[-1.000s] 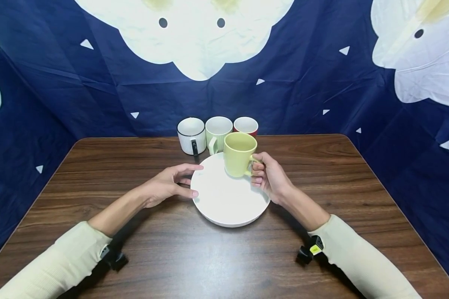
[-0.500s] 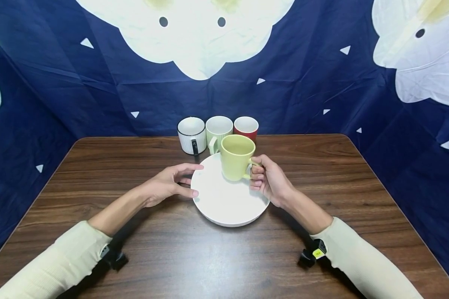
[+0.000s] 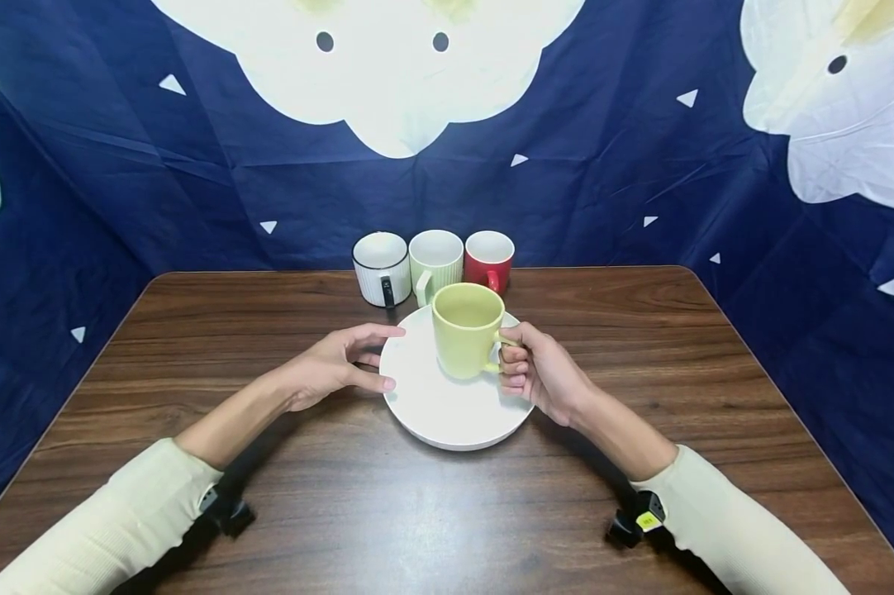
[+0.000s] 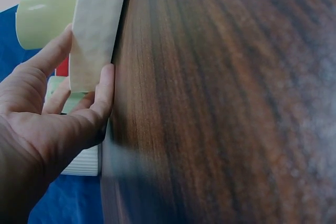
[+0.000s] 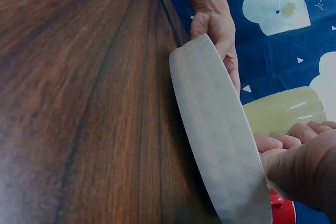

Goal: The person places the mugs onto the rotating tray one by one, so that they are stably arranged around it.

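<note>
A plain yellow-green mug is upright, low over the back half of a round white tray. My right hand grips the mug's handle with curled fingers. My left hand holds the tray's left edge, thumb and index finger at the rim; the left wrist view shows its fingers against the tray's patterned wall. In the right wrist view the mug's side shows past the tray's rim, and the hand hides the handle.
Behind the tray stand a white ribbed mug with a black handle, a pale green ribbed mug and a red mug. They sit near the wooden table's back edge, before a blue cloth backdrop.
My right hand has brought the yellow-green mug toward me and slightly left over the tray, uncovering the red mug behind. The left hand and tray have stayed in place.
</note>
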Demonstrator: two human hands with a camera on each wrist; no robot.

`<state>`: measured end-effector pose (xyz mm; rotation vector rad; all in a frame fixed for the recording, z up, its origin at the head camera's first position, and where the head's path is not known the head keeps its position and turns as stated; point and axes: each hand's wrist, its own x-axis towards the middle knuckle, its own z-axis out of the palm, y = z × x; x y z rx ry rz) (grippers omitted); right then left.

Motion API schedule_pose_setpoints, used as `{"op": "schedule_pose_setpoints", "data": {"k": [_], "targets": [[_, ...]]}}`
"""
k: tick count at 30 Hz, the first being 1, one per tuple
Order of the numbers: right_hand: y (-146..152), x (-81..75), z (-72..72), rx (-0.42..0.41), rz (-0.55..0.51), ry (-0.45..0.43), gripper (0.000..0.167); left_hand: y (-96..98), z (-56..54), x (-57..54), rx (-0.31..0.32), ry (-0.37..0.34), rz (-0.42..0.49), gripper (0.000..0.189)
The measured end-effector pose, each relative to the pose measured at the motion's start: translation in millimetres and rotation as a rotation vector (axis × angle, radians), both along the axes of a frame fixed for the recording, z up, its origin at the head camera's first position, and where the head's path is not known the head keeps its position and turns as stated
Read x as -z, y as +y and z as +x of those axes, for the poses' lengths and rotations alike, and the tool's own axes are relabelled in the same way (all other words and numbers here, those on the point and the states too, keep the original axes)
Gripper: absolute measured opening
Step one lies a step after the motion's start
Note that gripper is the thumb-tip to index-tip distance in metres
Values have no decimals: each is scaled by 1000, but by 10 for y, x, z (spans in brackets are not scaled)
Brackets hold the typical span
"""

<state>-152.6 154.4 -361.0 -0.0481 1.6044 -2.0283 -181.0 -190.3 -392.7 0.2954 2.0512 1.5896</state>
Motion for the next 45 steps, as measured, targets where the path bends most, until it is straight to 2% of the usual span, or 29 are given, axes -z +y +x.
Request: {"op": "schedule_pose_setpoints", "data": {"k": [29,37,45], "targets": [[85,-88,298,-158,125,76,42,3,5,-9,6,3,5,89],[100,-148,358,-201,157,87,41,9,2,2,10,-2,20,89],[73,-213,483,-262,192,88,39,10,-7,19,7,-14,31,91]]}}
